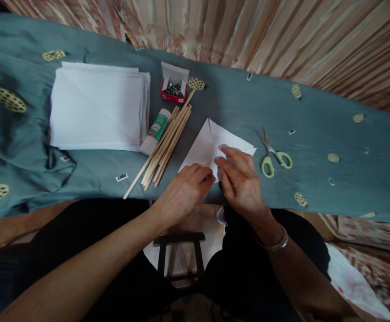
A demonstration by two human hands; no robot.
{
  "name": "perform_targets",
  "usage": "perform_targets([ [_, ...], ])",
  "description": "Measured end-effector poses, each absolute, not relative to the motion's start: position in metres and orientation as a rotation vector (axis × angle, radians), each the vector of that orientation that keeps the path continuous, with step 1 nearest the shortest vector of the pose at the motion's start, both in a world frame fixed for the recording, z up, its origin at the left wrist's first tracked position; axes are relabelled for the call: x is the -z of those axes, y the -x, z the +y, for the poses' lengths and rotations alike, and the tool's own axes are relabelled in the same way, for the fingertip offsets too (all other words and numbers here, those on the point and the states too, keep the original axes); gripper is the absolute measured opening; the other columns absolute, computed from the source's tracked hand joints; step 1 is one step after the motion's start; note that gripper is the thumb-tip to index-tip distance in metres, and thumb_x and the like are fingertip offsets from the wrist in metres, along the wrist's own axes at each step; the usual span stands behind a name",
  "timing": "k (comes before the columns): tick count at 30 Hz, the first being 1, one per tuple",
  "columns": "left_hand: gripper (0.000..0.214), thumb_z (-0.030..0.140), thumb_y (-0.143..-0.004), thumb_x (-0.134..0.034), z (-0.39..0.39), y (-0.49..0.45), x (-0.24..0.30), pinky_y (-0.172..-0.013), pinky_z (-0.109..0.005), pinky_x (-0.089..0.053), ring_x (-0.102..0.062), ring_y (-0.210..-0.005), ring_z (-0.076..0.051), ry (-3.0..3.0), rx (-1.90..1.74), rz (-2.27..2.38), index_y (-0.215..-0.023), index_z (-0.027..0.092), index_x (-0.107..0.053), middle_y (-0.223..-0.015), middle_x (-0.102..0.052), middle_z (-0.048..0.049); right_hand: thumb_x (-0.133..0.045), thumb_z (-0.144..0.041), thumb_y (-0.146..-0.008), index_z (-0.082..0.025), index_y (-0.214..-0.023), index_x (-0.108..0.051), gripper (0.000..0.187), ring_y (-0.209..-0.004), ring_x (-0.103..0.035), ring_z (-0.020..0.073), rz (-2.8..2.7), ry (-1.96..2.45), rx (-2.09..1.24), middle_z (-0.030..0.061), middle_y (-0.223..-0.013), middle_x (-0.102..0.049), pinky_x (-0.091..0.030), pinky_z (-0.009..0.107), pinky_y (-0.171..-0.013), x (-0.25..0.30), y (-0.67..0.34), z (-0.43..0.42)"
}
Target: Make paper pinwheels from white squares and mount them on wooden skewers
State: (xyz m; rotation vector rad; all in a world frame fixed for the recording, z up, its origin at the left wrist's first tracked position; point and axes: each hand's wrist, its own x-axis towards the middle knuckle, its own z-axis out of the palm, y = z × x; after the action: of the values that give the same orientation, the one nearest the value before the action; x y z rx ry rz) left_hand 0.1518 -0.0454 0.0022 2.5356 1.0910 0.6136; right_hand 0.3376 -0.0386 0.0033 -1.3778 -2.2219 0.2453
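A white square sheet of paper (199, 145) lies on the cloth-covered table in front of me, with lines like slits or creases running in from its corners. My left hand (191, 185) is closed at its near edge, thumb and fingers pressed together on the paper. Over the right part of the sheet, my right hand (243, 179) has its fingers bent and apart, slightly blurred, with nothing visible in them. Both hands partly cover the near corner. Green-handled scissors (272, 154) lie partly open to the right of the paper.
Left of the sheet lie several wooden sticks (169, 145) and a green-and-white glue stick (157, 129). Behind them stands an open red box (173, 89) of small metal pieces. A paper stack (97, 107) lies farther left. Curtains (231, 31) hang along the table's far edge.
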Motion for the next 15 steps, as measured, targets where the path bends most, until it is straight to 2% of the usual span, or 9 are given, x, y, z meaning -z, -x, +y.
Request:
perform_targets([
  [3, 0.018, 0.015, -0.095, -0.048, -0.045, -0.152, -0.004, -0.081, -0.036, -0.054, -0.057, -0.092, -0.021, -2.550, -0.584, 1.075, -0.099, 0.011, -0.065, -0.104, -0.066, -0.0102, -0.047, -0.023, -0.096, -0.028, -0.136, -0.052, 0.040, -0.134, -0.048, 0.0285, -2.142, 1.466, -0.269, 0.0074, -0.143, -0.054, -0.038, 0.054, -0.113, -0.009, -0.353, -0.027],
  [5, 0.016, 0.014, -0.094, -0.050, -0.044, -0.152, -0.004, -0.081, -0.037, -0.054, -0.057, -0.092, -0.022, -2.560, -0.568, 1.061, -0.099, 0.010, -0.065, -0.104, -0.065, -0.0105, -0.048, -0.029, -0.097, -0.024, -0.140, -0.049, 0.044, -0.139, -0.042, 0.0315, -2.107, 1.524, -0.232, 0.0103, -0.147, -0.051, -0.034, 0.057, -0.114, -0.009, -0.364, -0.017],
  [9, 0.017, 0.015, -0.094, -0.051, -0.043, -0.151, -0.003, -0.081, -0.037, -0.054, -0.058, -0.091, -0.022, -2.562, -0.589, 1.039, -0.101, 0.009, -0.065, -0.103, -0.065, -0.0108, -0.043, -0.035, -0.098, -0.014, -0.134, -0.056, 0.043, -0.130, -0.053, 0.0315, -2.150, 1.557, -0.251, 0.0163, -0.135, -0.061, -0.038, 0.055, -0.111, -0.006, -0.374, -0.002],
  [15, 0.020, 0.015, -0.095, -0.049, -0.039, -0.140, -0.005, -0.086, -0.038, -0.055, -0.061, -0.096, -0.022, -2.617, -0.652, 1.023, -0.104, 0.009, -0.066, -0.106, -0.066, -0.0121, -0.052, -0.036, -0.093, -0.016, -0.119, -0.067, 0.036, -0.108, -0.067, 0.0288, -2.064, 1.665, -0.282, 0.0131, -0.114, -0.072, -0.050, 0.048, -0.099, -0.016, -0.381, -0.008],
])
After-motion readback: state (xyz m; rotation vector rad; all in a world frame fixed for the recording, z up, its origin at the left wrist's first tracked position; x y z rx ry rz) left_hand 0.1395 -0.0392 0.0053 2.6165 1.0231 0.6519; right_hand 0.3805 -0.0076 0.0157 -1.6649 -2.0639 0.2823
